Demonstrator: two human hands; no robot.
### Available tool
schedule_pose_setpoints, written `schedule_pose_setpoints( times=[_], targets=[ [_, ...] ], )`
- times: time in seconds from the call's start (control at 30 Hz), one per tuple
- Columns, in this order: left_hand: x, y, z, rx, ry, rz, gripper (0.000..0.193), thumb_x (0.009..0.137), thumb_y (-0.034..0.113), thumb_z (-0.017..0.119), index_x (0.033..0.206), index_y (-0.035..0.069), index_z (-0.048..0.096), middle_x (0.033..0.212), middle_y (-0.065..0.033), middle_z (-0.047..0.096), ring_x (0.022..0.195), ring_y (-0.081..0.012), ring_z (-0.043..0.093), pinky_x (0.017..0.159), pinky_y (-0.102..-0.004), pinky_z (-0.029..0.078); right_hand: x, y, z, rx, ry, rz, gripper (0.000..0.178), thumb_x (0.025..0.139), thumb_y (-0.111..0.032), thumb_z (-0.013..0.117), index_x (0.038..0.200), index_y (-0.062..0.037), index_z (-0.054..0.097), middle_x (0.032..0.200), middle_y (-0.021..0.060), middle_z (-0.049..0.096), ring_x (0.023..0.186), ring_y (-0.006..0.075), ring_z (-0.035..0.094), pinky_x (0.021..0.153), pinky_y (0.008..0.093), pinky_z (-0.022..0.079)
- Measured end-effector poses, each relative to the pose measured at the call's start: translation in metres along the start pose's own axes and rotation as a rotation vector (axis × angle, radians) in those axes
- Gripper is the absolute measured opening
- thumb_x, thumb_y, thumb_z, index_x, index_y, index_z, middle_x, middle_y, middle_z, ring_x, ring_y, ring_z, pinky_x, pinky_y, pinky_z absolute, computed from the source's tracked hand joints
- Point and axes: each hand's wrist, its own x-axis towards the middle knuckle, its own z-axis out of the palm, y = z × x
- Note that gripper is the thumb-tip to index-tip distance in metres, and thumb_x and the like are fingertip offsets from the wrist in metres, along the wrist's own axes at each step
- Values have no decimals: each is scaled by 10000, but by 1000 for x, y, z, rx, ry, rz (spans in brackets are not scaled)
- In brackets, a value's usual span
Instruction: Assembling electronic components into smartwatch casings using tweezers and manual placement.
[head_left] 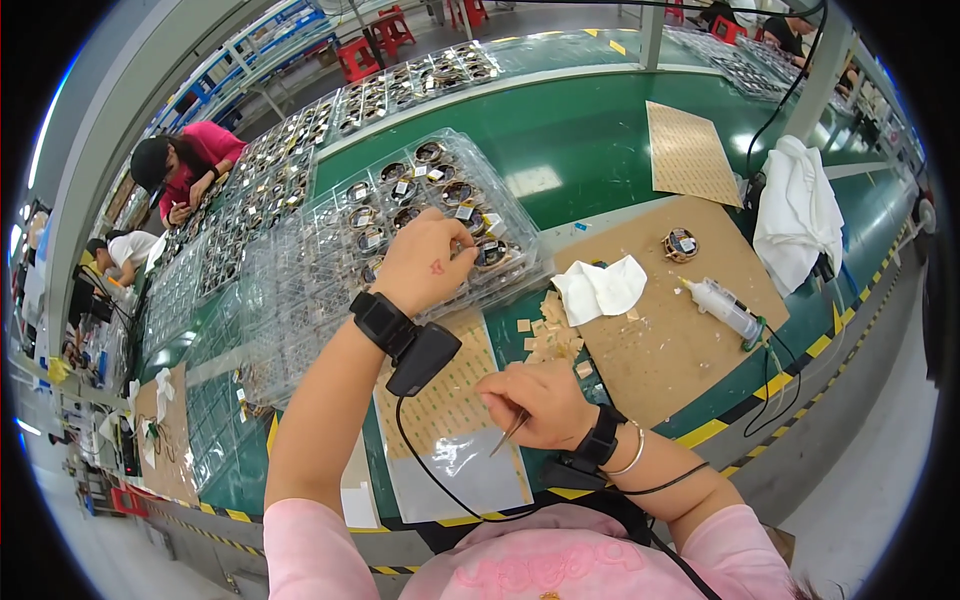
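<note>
My left hand [432,262] reaches over a clear plastic tray [350,200] of round coil-like electronic parts. Its thumb and fingers are closed at the edge of a round electronic part [491,253] in the tray's near right corner; the fingertips are partly hidden. Lower down, my right hand [545,402] is closed around tweezers [513,430], their tips pointing down toward me. Below it lies a patterned adhesive sheet [440,390] on white backing. Small tan squares [552,338] are scattered just beyond the right hand. Each wrist wears a black strapped device.
On a brown board [665,330] to the right are a white cloth [600,288], another round part [682,243] and a syringe [722,310] with a cable. Farther back lie a tan sheet [690,150] and a white rag [797,210]. A person [205,160] works at the far left beside more trays.
</note>
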Motion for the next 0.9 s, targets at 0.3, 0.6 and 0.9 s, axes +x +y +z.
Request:
schedule_pose_setpoints(
  times=[0.3,0.6,0.9],
  targets=[
    [-5,12,11,70,69,-20,226,787,250,645,815,27,669,869,-169,571,866,-346,575,761,-396,469,-3,4,4,12,4,-46,162,741,-7,641,883,-82,621,601,27,542,454,169,525,423,276,403],
    [-3,3,20,-232,130,-155,229,797,230,638,855,8,651,855,-158,590,865,-310,585,757,-376,469,0,1,8,-6,-21,-48,163,731,16,631,867,-74,619,614,42,559,473,179,540,430,280,412],
    [-4,0,17,-269,204,-134,185,803,198,609,840,23,655,804,-151,640,811,-320,601,738,-389,480,1,2,8,-2,-18,-18,162,726,26,631,856,-71,631,634,51,569,482,190,547,442,275,423]
  ],
)
